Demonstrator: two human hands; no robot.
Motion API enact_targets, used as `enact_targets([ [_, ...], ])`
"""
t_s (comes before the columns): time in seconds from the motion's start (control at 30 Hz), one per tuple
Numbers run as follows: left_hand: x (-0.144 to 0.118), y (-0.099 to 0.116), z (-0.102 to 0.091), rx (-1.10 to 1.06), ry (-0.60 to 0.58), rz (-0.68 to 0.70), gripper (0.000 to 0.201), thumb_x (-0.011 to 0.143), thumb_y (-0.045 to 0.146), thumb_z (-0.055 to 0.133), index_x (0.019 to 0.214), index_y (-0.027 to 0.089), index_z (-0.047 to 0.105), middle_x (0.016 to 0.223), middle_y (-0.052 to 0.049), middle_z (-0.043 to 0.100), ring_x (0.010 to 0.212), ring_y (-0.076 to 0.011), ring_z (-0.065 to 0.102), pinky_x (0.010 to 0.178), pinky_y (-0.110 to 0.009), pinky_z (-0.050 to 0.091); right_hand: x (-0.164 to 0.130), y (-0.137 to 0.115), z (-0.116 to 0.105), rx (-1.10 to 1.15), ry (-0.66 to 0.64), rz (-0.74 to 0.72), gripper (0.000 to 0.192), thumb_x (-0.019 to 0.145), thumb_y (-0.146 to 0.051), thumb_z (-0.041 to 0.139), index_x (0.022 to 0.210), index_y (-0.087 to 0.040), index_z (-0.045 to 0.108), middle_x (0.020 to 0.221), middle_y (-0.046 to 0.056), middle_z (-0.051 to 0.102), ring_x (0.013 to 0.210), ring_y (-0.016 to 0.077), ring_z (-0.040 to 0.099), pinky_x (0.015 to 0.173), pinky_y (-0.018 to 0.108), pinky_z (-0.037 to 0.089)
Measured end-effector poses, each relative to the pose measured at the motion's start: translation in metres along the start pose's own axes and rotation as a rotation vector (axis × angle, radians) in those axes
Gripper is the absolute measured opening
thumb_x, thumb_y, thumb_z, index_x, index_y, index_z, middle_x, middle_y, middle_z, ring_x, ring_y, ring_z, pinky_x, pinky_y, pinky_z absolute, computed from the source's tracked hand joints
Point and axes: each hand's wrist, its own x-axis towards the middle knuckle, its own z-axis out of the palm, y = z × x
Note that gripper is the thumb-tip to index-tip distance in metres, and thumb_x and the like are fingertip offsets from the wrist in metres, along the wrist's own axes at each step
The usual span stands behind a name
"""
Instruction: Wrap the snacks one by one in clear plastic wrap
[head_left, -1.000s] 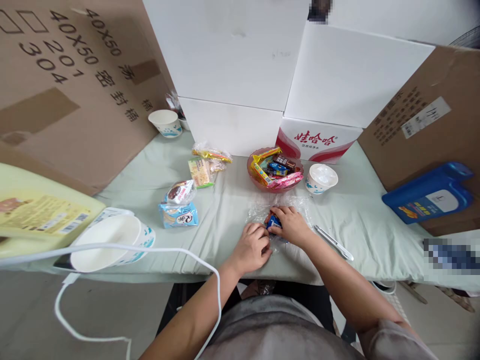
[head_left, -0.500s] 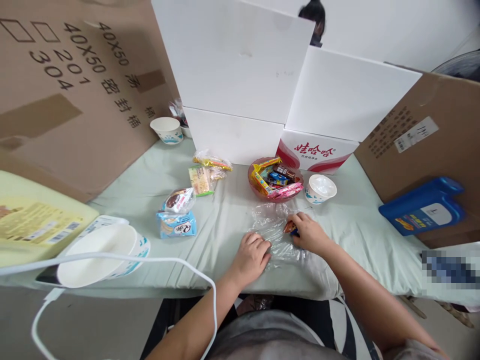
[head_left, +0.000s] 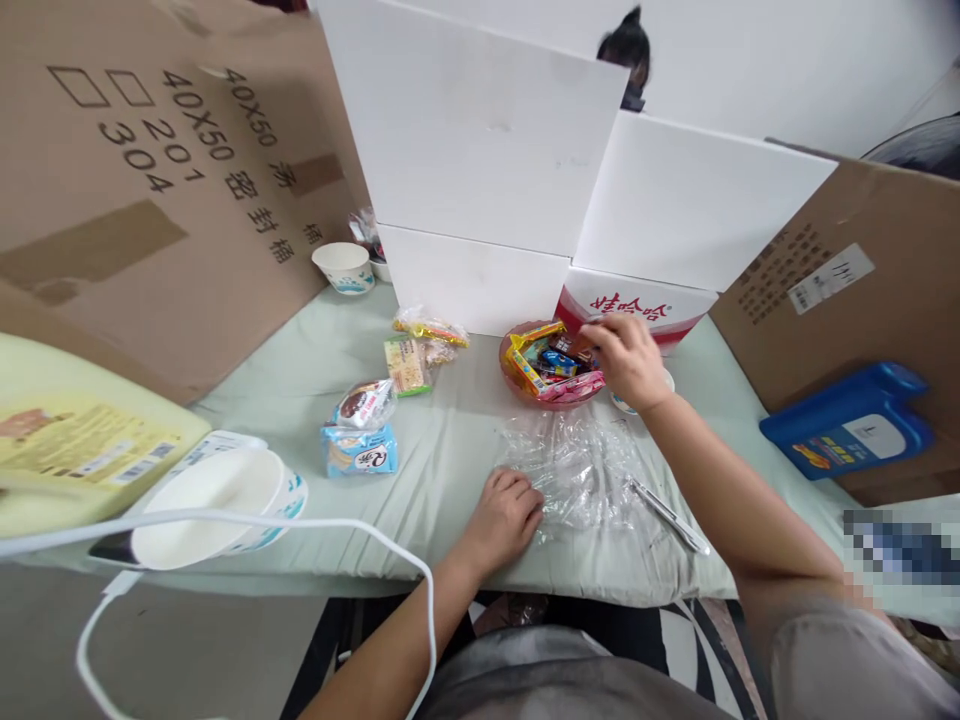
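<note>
A clear plastic wrapper [head_left: 589, 480] lies crumpled on the pale green cloth in front of me. My left hand [head_left: 506, 515] rests palm down at its left edge, fingers loosely bent and touching the film. Over the right side of a pink bowl [head_left: 536, 395], my right hand [head_left: 630, 360] has its fingers drawn together; what is between them is hard to make out. Wrapped snacks fill the bowl, among them a yellow packet [head_left: 525, 365], a blue one [head_left: 559, 363] and a pink one [head_left: 574, 388]. A paper cup [head_left: 621, 404] is mostly hidden behind my right hand.
Silver scissors or a similar slim tool [head_left: 671, 515] lies right of the wrapper. Leftward are a blue snack pack [head_left: 360, 452], a green packet [head_left: 407, 365] and large paper cups [head_left: 289, 505]. A white cable [head_left: 300, 518] crosses the foreground. Boxes wall the back; a blue bottle [head_left: 847, 425] leans right.
My right hand has moved up from the wrapper to the bowl, with the small brown-and-blue packet it held. The slim metal tool has come into view. My left hand stays put.
</note>
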Motion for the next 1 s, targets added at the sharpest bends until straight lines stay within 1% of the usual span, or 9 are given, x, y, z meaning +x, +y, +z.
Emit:
enact_targets([
  [0.07,0.000,-0.001,0.001,-0.004,0.005,-0.003,0.006,0.082,0.016,0.063,0.086,0.020,0.064,0.084,-0.004,0.064,0.096,-0.0227,0.054,0.095,-0.045,0.042,0.009,-0.003,0.016,0.060,-0.286,-0.105,0.033,0.093,-0.027,0.051,0.125,-0.024,0.058,0.122,0.010,0.061,0.120,0.0267,0.049,0.104,0.047,0.039],
  [0.13,-0.001,-0.001,0.001,-0.003,0.005,-0.005,0.005,0.082,0.016,0.063,0.085,0.020,0.063,0.083,-0.004,0.064,0.096,-0.0223,0.054,0.095,-0.044,0.042,0.009,-0.007,0.026,0.139,-0.416,-0.156,0.036,0.095,-0.032,0.048,0.128,-0.020,0.056,0.124,0.010,0.061,0.120,0.0253,0.050,0.105,0.045,0.039],
  [0.37,0.000,-0.001,-0.001,-0.018,-0.009,-0.001,0.005,0.085,0.017,0.060,0.086,0.019,0.064,0.083,-0.004,0.064,0.096,-0.0230,0.054,0.093,-0.043,0.042,-0.034,-0.039,0.012,0.340,-0.066,0.082,0.037,0.100,-0.037,0.034,0.118,-0.018,0.060,0.115,0.013,0.064,0.112,0.0239,0.055,0.098,0.043,0.042],
  [0.43,0.002,0.000,-0.003,-0.018,-0.013,-0.006,0.005,0.085,0.017,0.059,0.086,0.018,0.064,0.083,-0.005,0.063,0.095,-0.0232,0.054,0.093,-0.044,0.043,-0.057,-0.058,0.007,0.442,-0.235,0.068,0.036,0.099,-0.039,0.038,0.116,-0.018,0.062,0.109,0.012,0.067,0.104,0.0228,0.059,0.092,0.040,0.046],
  [0.53,0.001,0.003,-0.008,-0.010,-0.020,-0.025,0.007,0.086,0.023,0.060,0.089,0.019,0.065,0.090,-0.006,0.063,0.098,-0.0239,0.054,0.092,-0.044,0.045,-0.097,-0.082,0.002,0.535,-0.658,-0.081,0.040,0.093,-0.048,0.052,0.120,-0.020,0.061,0.117,0.011,0.066,0.112,0.0241,0.058,0.097,0.042,0.043],
  [0.63,-0.012,0.006,-0.016,0.004,-0.084,0.023,0.021,0.080,0.034,0.070,0.094,0.020,0.065,0.104,-0.007,0.064,0.111,-0.0285,0.052,0.098,-0.049,0.042,-0.140,-0.093,-0.007,0.438,-0.853,-0.085,0.054,0.076,-0.051,0.072,0.120,-0.021,0.061,0.139,0.013,0.052,0.134,0.0336,0.040,0.107,0.055,0.032],
  [0.73,-0.036,0.009,-0.028,0.048,-0.143,0.095,0.038,0.070,0.035,0.079,0.102,0.021,0.064,0.116,-0.009,0.063,0.121,-0.0332,0.048,0.103,-0.055,0.039,-0.178,-0.091,-0.021,0.339,-0.815,0.028,0.039,0.073,-0.029,0.075,0.110,-0.020,0.063,0.144,0.012,0.047,0.138,0.0344,0.034,0.109,0.056,0.030],
  [0.83,-0.056,0.010,-0.041,0.043,-0.115,0.128,0.016,0.080,0.019,0.068,0.096,0.022,0.064,0.109,-0.006,0.067,0.121,-0.0287,0.052,0.102,-0.050,0.042,-0.205,-0.084,-0.033,0.355,-0.714,0.163,0.019,0.082,-0.009,0.056,0.096,-0.020,0.062,0.119,0.010,0.063,0.115,0.0252,0.055,0.096,0.044,0.046],
  [1.0,-0.061,0.014,-0.060,-0.121,-0.099,0.016,0.013,0.090,0.015,0.050,0.083,0.021,0.060,0.085,-0.002,0.069,0.106,-0.0214,0.062,0.098,-0.041,0.046,-0.219,-0.083,-0.047,0.556,-0.592,0.277,0.023,0.087,-0.012,0.046,0.104,-0.022,0.058,0.093,0.007,0.066,0.088,0.0202,0.063,0.077,0.036,0.052],
])
